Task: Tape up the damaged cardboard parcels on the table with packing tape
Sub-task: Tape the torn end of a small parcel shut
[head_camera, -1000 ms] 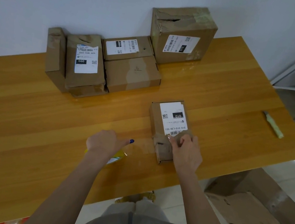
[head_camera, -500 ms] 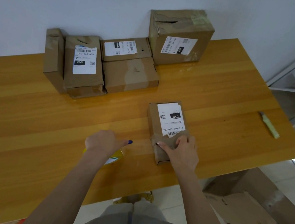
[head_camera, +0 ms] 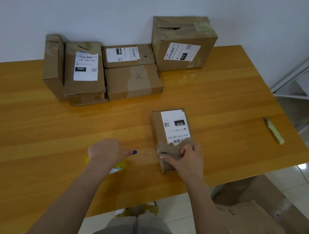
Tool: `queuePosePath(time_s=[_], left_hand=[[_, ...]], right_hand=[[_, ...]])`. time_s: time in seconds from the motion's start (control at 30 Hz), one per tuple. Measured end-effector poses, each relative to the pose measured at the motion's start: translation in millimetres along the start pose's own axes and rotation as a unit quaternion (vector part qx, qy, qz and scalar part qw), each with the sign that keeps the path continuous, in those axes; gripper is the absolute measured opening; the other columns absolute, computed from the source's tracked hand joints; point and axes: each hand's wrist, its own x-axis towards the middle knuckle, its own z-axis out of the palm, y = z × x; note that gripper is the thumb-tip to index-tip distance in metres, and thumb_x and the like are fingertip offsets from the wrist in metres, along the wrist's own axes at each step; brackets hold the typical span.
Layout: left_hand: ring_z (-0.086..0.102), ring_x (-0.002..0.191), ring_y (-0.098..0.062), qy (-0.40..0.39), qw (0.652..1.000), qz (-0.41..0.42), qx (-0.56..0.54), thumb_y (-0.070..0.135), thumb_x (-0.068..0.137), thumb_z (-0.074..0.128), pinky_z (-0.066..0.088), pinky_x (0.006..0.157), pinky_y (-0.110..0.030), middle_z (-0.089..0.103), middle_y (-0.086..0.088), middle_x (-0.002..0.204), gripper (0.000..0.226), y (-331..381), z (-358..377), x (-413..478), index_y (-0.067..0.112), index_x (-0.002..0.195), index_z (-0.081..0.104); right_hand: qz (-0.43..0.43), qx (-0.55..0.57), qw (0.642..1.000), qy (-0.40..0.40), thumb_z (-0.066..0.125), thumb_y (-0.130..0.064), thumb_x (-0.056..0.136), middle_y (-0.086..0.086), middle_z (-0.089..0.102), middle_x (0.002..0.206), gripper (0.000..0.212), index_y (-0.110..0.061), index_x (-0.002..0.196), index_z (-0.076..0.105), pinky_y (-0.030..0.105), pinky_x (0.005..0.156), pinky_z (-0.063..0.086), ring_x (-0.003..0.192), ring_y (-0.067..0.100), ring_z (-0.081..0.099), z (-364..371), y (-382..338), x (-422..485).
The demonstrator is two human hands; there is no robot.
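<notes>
A small cardboard parcel [head_camera: 170,127] with a white label lies near the front edge of the wooden table [head_camera: 25,126]. My right hand [head_camera: 188,161] grips its near end, fingers curled over the top and thumb laid along the taped front face. To the left, my left hand [head_camera: 107,151] holds a yellow tape dispenser [head_camera: 119,167] against the table. A blue tip pokes out toward the parcel, and most of the dispenser is hidden under the hand.
Several more worn parcels stand against the wall: a tall torn box [head_camera: 182,44], two flat ones [head_camera: 132,74] and a labelled one [head_camera: 85,68]. A pale green box cutter [head_camera: 274,133] lies at the table's right edge. A large cardboard box [head_camera: 274,228] sits on the floor.
My right hand has slid from the parcel's top down around its near end, thumb now along the front face. The left hand and dispenser have stayed put.
</notes>
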Motion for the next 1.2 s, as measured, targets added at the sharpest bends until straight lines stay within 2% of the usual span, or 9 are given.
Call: queuePosePath(time_s=[0.13, 0.23, 0.33, 0.43, 0.5, 0.67, 0.77, 0.93, 1.2], left_hand=[[0.049, 0.059, -0.015, 0.002, 1.000, 0.005, 0.006, 0.071, 0.085, 0.043, 0.039, 0.061, -0.026, 0.051, 0.001, 0.068, 0.058, -1.4, 0.8, 0.7, 0.015, 0.069, 0.046], [0.049, 0.059, -0.015, 0.006, 1.000, 0.009, 0.023, 0.074, 0.084, 0.042, 0.038, 0.058, -0.025, 0.050, 0.001, 0.067, 0.060, -2.5, 2.3, 1.8, 0.015, 0.069, 0.045], [0.048, 0.058, -0.015, 0.011, 0.999, 0.014, 0.040, 0.073, 0.085, 0.040, 0.035, 0.053, -0.023, 0.049, 0.001, 0.067, 0.060, -1.7, 2.6, 0.9, 0.015, 0.072, 0.045], [0.047, 0.056, -0.014, 0.015, 0.999, 0.015, 0.042, 0.072, 0.085, 0.040, 0.033, 0.050, -0.022, 0.048, 0.001, 0.065, 0.059, -0.7, 1.6, 0.5, 0.014, 0.077, 0.051], [0.046, 0.054, -0.014, 0.015, 0.999, 0.014, 0.044, 0.072, 0.085, 0.040, 0.032, 0.049, -0.021, 0.047, 0.001, 0.064, 0.059, 0.0, 0.8, 0.0, 0.015, 0.073, 0.047], [0.046, 0.056, -0.015, 0.011, 1.000, 0.011, 0.024, 0.071, 0.085, 0.041, 0.034, 0.052, -0.022, 0.047, 0.001, 0.065, 0.059, -0.8, 0.9, -0.8, 0.016, 0.067, 0.042], [0.047, 0.057, -0.015, 0.011, 1.000, 0.012, 0.024, 0.072, 0.085, 0.041, 0.035, 0.052, -0.023, 0.048, 0.001, 0.066, 0.059, -0.6, 2.5, -0.2, 0.016, 0.067, 0.042], [0.046, 0.052, -0.013, 0.020, 1.000, 0.011, 0.022, 0.070, 0.086, 0.043, 0.033, 0.048, -0.020, 0.048, 0.001, 0.062, 0.058, -0.4, 3.3, -0.4, 0.015, 0.067, 0.045], [0.043, 0.049, -0.014, 0.023, 1.000, 0.009, 0.017, 0.070, 0.085, 0.043, 0.031, 0.047, -0.020, 0.044, 0.002, 0.057, 0.060, -1.1, 4.0, 0.3, 0.015, 0.062, 0.044]], right_hand=[[-0.012, 0.072, 0.997, -0.027, 0.084, -0.034, 0.069, -0.003, 0.044, 0.087, 0.041, -0.013, 0.077, 0.049, 0.017, 0.059, 0.033, 0.073, 0.011, 0.043, -12.1, 10.1, 5.7], [-0.011, 0.095, 0.994, -0.045, 0.084, -0.020, 0.071, -0.006, 0.049, 0.074, 0.035, -0.015, 0.073, 0.049, 0.015, 0.055, 0.034, 0.072, 0.013, 0.048, -24.0, 15.9, 11.3], [0.014, 0.091, 0.994, -0.057, 0.082, -0.033, 0.073, -0.005, 0.051, 0.077, 0.038, -0.015, 0.079, 0.049, 0.016, 0.055, 0.034, 0.078, 0.014, 0.051, -25.0, 9.6, 14.9], [0.031, -0.009, 0.998, -0.058, 0.076, -0.064, 0.065, 0.003, 0.048, 0.106, 0.070, -0.011, 0.103, 0.050, 0.025, 0.070, 0.045, 0.096, 0.019, 0.052, -13.7, -5.9, 13.7], [0.030, -0.053, 0.997, -0.044, 0.075, -0.067, 0.062, 0.004, 0.042, 0.115, 0.077, -0.011, 0.108, 0.050, 0.033, 0.077, 0.049, 0.103, 0.021, 0.051, -7.2, -8.0, 10.7], [-0.019, 0.031, 0.999, -0.030, 0.079, -0.040, 0.074, -0.003, 0.047, 0.080, 0.043, -0.019, 0.067, 0.042, 0.021, 0.054, 0.033, 0.068, 0.014, 0.045, -12.8, 11.8, 13.9], [-0.005, 0.074, 0.997, -0.031, 0.076, -0.034, 0.080, -0.004, 0.048, 0.068, 0.037, -0.017, 0.070, 0.045, 0.021, 0.055, 0.035, 0.071, 0.016, 0.049, -20.7, 14.5, 19.7], [0.053, -0.053, 0.997, -0.037, 0.064, -0.078, 0.065, -0.001, 0.052, 0.094, 0.068, -0.017, 0.094, 0.052, 0.028, 0.062, 0.043, 0.086, 0.018, 0.057, -9.6, -11.9, 17.5], [0.036, 0.001, 0.999, -0.041, 0.069, -0.048, 0.083, -0.004, 0.046, 0.066, 0.043, -0.020, 0.069, 0.039, 0.024, 0.051, 0.034, 0.069, 0.017, 0.051, -20.6, 1.4, 27.2]])
